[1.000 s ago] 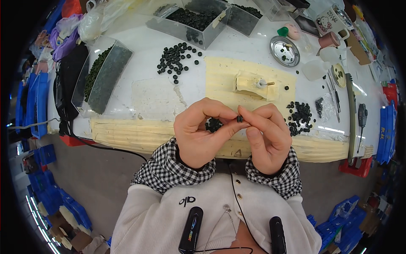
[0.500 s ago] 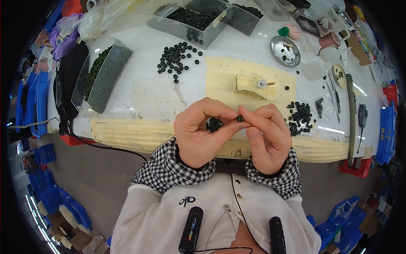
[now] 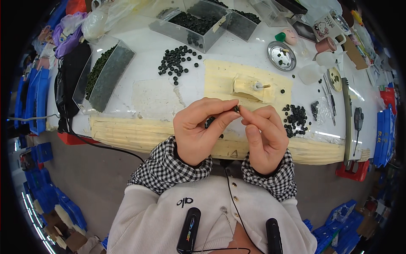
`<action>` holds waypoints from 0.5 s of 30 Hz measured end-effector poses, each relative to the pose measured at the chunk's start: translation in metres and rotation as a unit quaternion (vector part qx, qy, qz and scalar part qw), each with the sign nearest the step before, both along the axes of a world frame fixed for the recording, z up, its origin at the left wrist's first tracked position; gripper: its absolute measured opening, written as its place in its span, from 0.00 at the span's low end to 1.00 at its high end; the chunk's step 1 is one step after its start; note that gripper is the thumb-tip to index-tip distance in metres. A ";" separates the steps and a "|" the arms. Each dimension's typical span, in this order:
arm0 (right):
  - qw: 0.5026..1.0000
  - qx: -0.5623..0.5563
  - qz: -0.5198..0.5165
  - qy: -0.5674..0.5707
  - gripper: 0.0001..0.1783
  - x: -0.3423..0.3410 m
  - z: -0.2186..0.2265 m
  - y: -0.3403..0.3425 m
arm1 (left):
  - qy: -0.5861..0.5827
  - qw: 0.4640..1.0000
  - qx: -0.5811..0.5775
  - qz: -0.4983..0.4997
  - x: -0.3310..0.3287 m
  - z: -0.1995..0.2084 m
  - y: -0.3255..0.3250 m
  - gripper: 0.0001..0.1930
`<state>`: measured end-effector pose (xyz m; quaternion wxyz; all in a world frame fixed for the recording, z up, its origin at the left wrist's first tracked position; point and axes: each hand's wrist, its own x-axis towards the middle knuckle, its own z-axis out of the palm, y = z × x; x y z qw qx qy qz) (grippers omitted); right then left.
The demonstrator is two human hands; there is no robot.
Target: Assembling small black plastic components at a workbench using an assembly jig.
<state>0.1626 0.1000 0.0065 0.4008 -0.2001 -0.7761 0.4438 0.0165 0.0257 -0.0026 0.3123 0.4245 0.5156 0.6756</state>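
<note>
A small black round piece (image 3: pixel 236 109), like a rubber part, sits between the thumb and forefinger of my left hand (image 3: pixel 198 130), which is closed in a pinch. Against the right side of the piece rest the fingertips of my right hand (image 3: pixel 267 137). That hand's fingers are curled together with the thumb bent below them, and what they hold, if anything, is hidden. More black pieces (image 3: pixel 209 122) lie on the table behind my left hand, partly covered by it. Beyond my hands a folded yellowish block (image 3: pixel 245 86) with a white knob and a brass-coloured pin stands on yellowish sheeting (image 3: pixel 220 70).
Loose black pieces lie in a pile (image 3: pixel 173 60) at the back left and another (image 3: pixel 296 118) on the right. Clear bins (image 3: pixel 111 78) (image 3: pixel 207 40) hold similar small parts. A round metal dish (image 3: pixel 281 63), tweezers (image 3: pixel 330 99) and a mug (image 3: pixel 325 44) stand right.
My joined fingertips have risen slightly away from me, carrying the black piece. It now sits deeper between the left thumb and forefinger. The whole view has shifted a little.
</note>
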 end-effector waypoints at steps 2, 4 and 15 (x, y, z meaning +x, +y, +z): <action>1.000 0.000 -0.001 -0.002 0.17 0.001 -0.001 0.000 | 0.021 1.000 0.003 0.004 0.000 0.001 0.001 0.13; 1.000 -0.002 -0.005 -0.002 0.16 0.002 -0.001 0.000 | 0.042 0.999 0.009 -0.005 0.000 0.000 0.002 0.13; 0.999 0.034 -0.014 -0.003 0.16 0.001 -0.002 0.000 | 0.006 1.000 0.026 -0.015 0.003 0.000 0.003 0.13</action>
